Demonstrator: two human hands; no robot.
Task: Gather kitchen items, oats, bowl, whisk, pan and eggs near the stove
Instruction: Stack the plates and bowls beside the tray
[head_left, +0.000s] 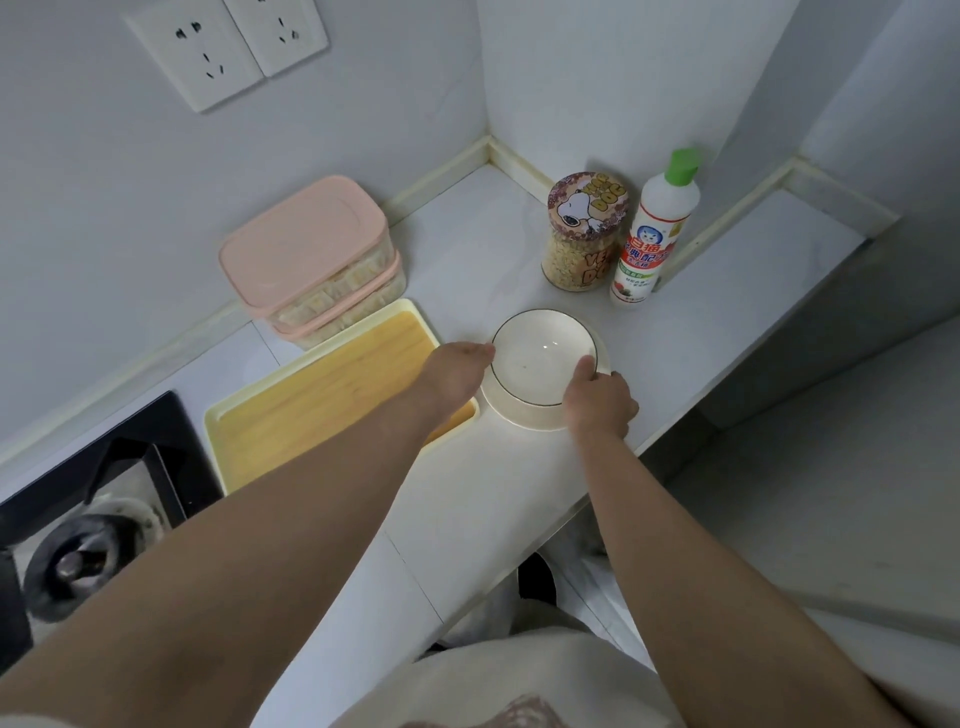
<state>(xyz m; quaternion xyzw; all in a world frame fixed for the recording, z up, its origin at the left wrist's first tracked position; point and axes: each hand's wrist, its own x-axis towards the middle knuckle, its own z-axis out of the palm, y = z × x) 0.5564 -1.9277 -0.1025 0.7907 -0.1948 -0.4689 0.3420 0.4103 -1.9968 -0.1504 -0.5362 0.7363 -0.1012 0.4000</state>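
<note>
A white bowl (535, 358) with a thin dark rim stands on the white counter (467, 499), seemingly on a pale plate (511, 415). My left hand (454, 371) touches the bowl's left rim. My right hand (600, 402) grips its right rim, thumb over the edge inside the bowl. Behind the bowl stands a clear jar of oats (584, 234) with a cartoon dog lid. The gas stove (88, 514) lies at the lower left. No whisk, pan or eggs are in view.
A yellow tray with a wooden board (332, 395) lies between stove and bowl. Two stacked pink-lidded boxes (311, 260) sit against the wall. A white bottle with a green cap (657, 228) stands beside the jar. The counter edge (597, 493) runs along the right.
</note>
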